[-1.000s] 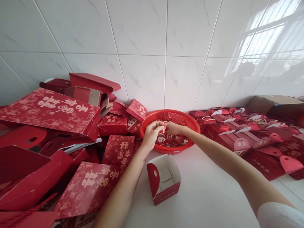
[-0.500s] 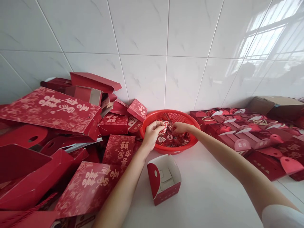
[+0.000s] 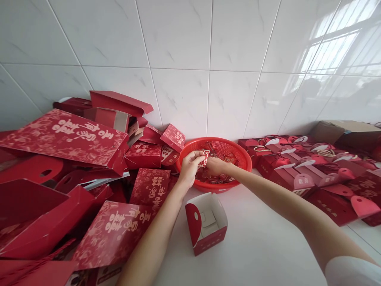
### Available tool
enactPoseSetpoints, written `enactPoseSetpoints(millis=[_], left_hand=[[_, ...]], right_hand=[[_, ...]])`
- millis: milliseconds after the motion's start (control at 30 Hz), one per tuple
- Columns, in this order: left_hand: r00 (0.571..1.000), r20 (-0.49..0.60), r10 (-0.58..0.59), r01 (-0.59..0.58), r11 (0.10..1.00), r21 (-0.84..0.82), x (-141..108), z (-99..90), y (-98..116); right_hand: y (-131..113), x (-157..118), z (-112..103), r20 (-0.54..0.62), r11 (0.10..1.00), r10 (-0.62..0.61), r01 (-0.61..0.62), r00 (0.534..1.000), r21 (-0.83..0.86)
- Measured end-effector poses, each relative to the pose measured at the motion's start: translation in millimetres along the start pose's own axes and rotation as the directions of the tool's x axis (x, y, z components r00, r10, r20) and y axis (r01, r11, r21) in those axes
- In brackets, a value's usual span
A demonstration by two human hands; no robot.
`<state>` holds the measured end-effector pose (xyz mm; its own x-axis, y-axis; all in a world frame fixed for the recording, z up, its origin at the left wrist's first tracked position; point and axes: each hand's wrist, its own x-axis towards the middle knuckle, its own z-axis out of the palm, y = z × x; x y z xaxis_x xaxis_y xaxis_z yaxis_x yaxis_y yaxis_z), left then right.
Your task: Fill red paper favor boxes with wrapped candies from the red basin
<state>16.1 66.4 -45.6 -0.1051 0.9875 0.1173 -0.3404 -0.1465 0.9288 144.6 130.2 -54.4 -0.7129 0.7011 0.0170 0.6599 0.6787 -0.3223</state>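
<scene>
Between the thumb and fingers of my left hand (image 3: 190, 169) is a small red-and-white patterned candy packet (image 3: 204, 155), held above the left side of the red plastic basket (image 3: 245, 153). My right hand (image 3: 216, 166) reaches down into the basket beside it, fingers curled among red-wrapped candies (image 3: 229, 158). Its fingertips are hidden, so what they grip does not show. In front of the basket, an open red box (image 3: 209, 242) with a white inside stands upright on the white table. No contents show in the box.
Red printed boxes and bags (image 3: 89, 137) lie in a loose heap on the left. Rows of folded-top red gift boxes (image 3: 300, 167) fill the right side, with a brown cardboard carton (image 3: 342, 133) behind. A white tiled wall (image 3: 178, 79) rises behind the basket.
My right hand has moved left within the basket, closer to my left hand, uncovering candies on the right side. My left hand keeps the candy packet in nearly the same place.
</scene>
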Motion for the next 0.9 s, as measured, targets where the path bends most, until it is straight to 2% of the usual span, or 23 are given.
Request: enactPoseSetpoints(millis=[67,100,133,200,233,267,333,400,500,667,800,900], left_hand=[[1.0,-0.016,0.004,-0.004,1.0,-0.008,0.8,-0.7,0.0],[1.0,-0.024,0.004,-0.004,1.0,-0.012,1.2,-1.0,-0.1],[0.999,-0.032,0.002,-0.002,1.0,-0.017,1.6,-1.4,-0.1],[0.999,-0.041,-0.005,0.004,1.0,-0.026,2.2,-2.0,-0.1],[0.999,-0.04,-0.009,0.008,0.999,-0.031,2.4,-2.2,-0.1],[0.999,-0.037,-0.013,0.012,0.999,-0.037,2.5,-2.3,0.1],[1.0,-0.018,-0.02,0.019,0.999,-0.047,2.1,-2.4,0.7],[1.0,0.016,-0.027,0.028,0.998,-0.05,0.7,-2.3,2.2],[0.996,0.083,-0.035,0.037,0.999,-0.033,-3.2,-3.0,7.5],[0.974,0.224,-0.03,0.021,0.999,0.043,-12.3,-6.1,25.8],[0.952,0.307,-0.011,-0.028,0.992,0.121,-21.5,-9.6,47.2],[0.902,0.43,-0.041,-0.106,0.944,0.312,-32.8,-16.1,67.2]], right_hand=[[4.9,-10.9,-13.5,-0.025,0.991,0.037,-0.033,0.999,0.131],[7.0,-17.6,-20.1,-0.039,0.958,0.076,-0.062,0.996,0.281],[8.5,-25.0,-25.7,-0.057,0.88,0.124,-0.084,0.991,0.467],[9.3,-40.4,-33.6,-0.064,0.587,0.249,-0.098,0.966,0.804],[8.4,-47.8,-35.8,-0.052,0.43,0.303,-0.088,0.952,0.899],[6.6,-54.6,-37.0,-0.041,0.318,0.336,-0.072,0.941,0.946],[1.1,-65.6,-37.3,-0.038,0.175,0.358,-0.027,0.933,0.984],[-6.4,-72.6,-36.5,-0.053,0.096,0.348,0.021,0.936,0.995],[-19.3,-77.9,-35.7,-0.102,0.074,0.36,0.081,0.927,0.994],[-38.3,-84.4,-38.2,-0.175,0.174,0.464,0.104,0.868,0.979],[-48.8,-96.0,-41.5,-0.199,0.268,0.394,0.095,0.897,0.959],[-57.7,-109.0,-44.4,-0.23,0.366,0.317,0.105,0.92,0.925]])
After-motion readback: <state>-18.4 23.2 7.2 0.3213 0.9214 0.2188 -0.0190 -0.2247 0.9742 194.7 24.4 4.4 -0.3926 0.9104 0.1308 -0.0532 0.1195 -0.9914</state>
